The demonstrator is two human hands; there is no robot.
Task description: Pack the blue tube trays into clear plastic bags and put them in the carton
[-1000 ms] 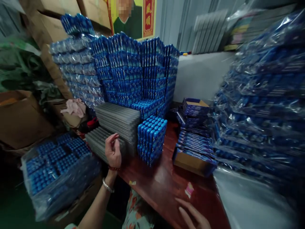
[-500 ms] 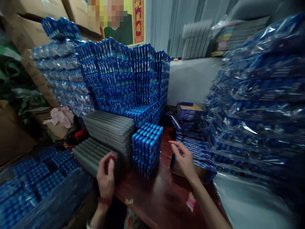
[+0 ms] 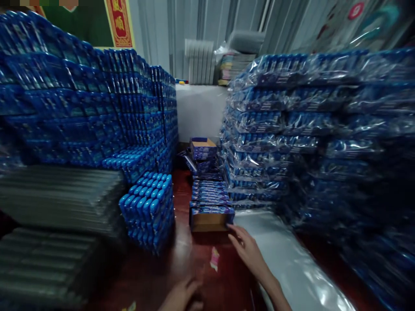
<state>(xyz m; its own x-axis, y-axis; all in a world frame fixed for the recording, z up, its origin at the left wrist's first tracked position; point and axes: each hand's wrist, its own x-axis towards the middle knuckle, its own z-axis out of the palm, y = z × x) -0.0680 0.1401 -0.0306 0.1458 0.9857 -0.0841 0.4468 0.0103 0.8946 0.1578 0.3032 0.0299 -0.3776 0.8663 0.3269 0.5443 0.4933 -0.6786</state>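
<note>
My right hand (image 3: 248,250) has its thumb and fingers apart and holds nothing. Its fingertips are by the front right corner of a dark blue cardboard box (image 3: 210,222), whose open side faces me; I cannot tell whether they touch it. At the bottom edge my left hand (image 3: 183,296) is partly cut off and blurred, fingers loosely bent and apart over the dark red table (image 3: 181,263), with nothing seen in it. Flat folded blue boxes (image 3: 210,192) lie in a row behind the open box. A block of small blue rounded packs (image 3: 147,211) stands left of it.
Grey ribbed plastic trays (image 3: 58,185) are piled at the left. Tall stacks of blue packs (image 3: 136,95) rise behind them. Film-wrapped blue packs (image 3: 269,129) form a wall at the right, beside a shiny pale sheet (image 3: 285,255). A pink scrap (image 3: 214,259) lies on the table.
The view has swung to the right. My right hand has moved from above the folded boxes to the open box's front right corner. My left hand has left the trays and is low over the table.
</note>
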